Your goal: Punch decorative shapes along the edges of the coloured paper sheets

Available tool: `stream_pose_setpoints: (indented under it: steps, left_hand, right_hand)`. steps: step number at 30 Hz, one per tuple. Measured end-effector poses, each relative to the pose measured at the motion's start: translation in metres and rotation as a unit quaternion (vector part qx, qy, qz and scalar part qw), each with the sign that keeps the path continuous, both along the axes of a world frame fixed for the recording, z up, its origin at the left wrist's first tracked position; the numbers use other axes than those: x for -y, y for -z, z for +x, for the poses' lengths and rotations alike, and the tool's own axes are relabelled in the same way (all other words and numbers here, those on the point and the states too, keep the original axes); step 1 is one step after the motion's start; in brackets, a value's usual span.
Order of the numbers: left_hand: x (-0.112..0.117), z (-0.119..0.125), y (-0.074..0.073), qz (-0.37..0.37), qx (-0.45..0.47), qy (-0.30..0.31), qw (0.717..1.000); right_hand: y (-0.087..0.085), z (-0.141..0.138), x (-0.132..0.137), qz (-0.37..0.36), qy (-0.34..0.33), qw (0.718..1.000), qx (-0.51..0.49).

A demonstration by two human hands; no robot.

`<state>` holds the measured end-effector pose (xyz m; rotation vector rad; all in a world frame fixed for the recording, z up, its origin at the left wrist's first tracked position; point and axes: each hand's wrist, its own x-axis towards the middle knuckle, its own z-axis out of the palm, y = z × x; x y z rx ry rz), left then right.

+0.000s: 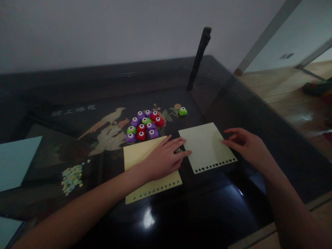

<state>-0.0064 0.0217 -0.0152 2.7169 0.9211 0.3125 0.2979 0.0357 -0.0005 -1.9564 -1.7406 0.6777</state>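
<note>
My left hand [166, 157] lies open with spread fingers across a yellow sheet of paper [141, 155]. Its fingertips reach the left edge of a pale green sheet [207, 143]. At that sheet's right edge is my right hand [245, 143], its thumb tip touching or just over the edge. Thumb and index finger are apart with a gap between them. Small shapes, some star-like, are punched along the near edge of both sheets. Behind the yellow sheet stands a cluster of purple, red and green craft punches [141, 127]. A lone green craft punch [183, 111] sits farther right.
A pile of small paper cut-outs [72, 178] lies on the left of the dark glossy table [207, 207]. Light blue paper [18, 160] is at the far left. A dark upright post [199, 58] rises at the back. A few cut-outs [178, 150] show between the sheets.
</note>
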Motion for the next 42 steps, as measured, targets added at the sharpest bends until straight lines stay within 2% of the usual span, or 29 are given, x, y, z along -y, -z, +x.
stream_pose_setpoints:
  steps: [3,7,12,18,21,27,29,32,37,42]
  left_hand:
    - [0.001,0.000,0.000,-0.004,0.001,0.005,1.000]
    - [0.002,0.000,0.001,-0.004,0.005,0.006,1.000]
    - [0.002,0.001,0.003,0.003,0.012,0.004,1.000]
    - [0.002,0.001,0.004,0.013,0.022,0.005,1.000]
    - [0.004,0.001,-0.005,0.019,0.037,0.010,0.999]
    - [0.012,-0.017,-0.044,0.066,0.149,0.000,0.987]
    - [0.016,-0.033,-0.051,0.068,0.158,-0.037,0.984]
    - [0.022,-0.064,-0.051,0.068,0.155,-0.131,0.977]
    - [0.029,-0.111,-0.047,0.024,0.063,-0.276,0.959]
    - [0.032,-0.128,-0.052,0.013,0.012,-0.337,0.941]
  right_hand:
    - [0.002,-0.006,0.000,0.077,-0.017,0.996,0.038]
    - [0.008,-0.012,-0.001,0.121,-0.105,0.984,0.074]
    - [0.018,-0.010,-0.002,0.142,-0.182,0.965,0.124]
    - [0.021,-0.007,-0.003,0.149,-0.195,0.959,0.145]
    - [0.019,-0.007,-0.003,0.149,-0.186,0.963,0.126]
    - [0.007,-0.015,0.000,0.181,-0.136,0.969,0.100]
    - [0.002,-0.021,0.002,0.186,-0.145,0.967,0.091]
    - [-0.005,-0.035,0.005,0.193,-0.171,0.963,0.079]
    - [-0.016,-0.069,0.004,0.192,-0.261,0.943,0.069]
    - [-0.034,-0.112,-0.010,0.203,-0.357,0.908,0.086]
